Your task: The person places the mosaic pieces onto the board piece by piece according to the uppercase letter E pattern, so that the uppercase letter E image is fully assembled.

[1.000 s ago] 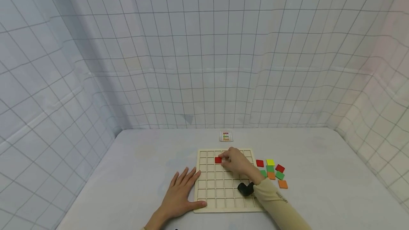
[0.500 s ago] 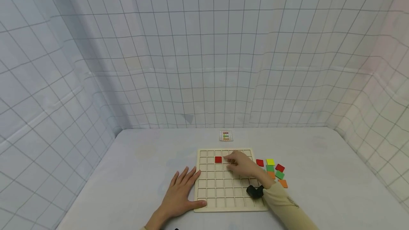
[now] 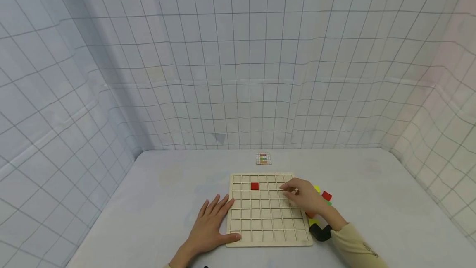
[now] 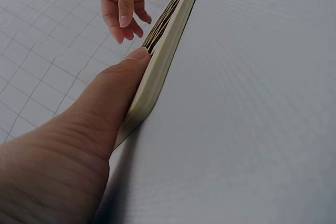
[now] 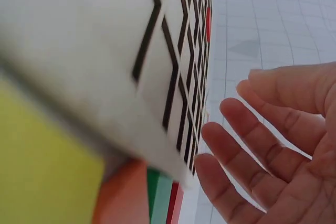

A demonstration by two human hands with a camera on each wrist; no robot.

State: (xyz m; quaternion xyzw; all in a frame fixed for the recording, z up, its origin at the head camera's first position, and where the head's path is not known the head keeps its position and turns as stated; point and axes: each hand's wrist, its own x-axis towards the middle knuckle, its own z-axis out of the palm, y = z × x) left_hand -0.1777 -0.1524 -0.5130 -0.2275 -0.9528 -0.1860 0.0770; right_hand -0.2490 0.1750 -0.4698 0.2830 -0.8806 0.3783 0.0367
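Note:
A pale wooden grid board (image 3: 267,214) lies on the white table, with one red square tile (image 3: 254,186) in a cell of its upper rows. My left hand (image 3: 210,228) rests flat with spread fingers along the board's left side. Its thumb (image 4: 113,87) lies over the front left corner of the board. Over the board's right edge hovers my right hand (image 3: 306,197), fingers loosely bent and nothing visible between them. In the right wrist view, the thumb and fingertips of that hand (image 5: 278,150) are apart from the board's surface.
Loose tiles lie right of the board, partly hidden by my right hand: yellow (image 3: 313,221), red (image 3: 327,195), orange (image 3: 310,214) and green (image 3: 327,202). A small card with a coloured grid pattern (image 3: 263,159) lies behind the board. White gridded cloth (image 3: 238,73) encloses the table.
My right hand has left the red tile and moved right across the board to its right edge. The red tile stays in its cell, and the left hand has not moved.

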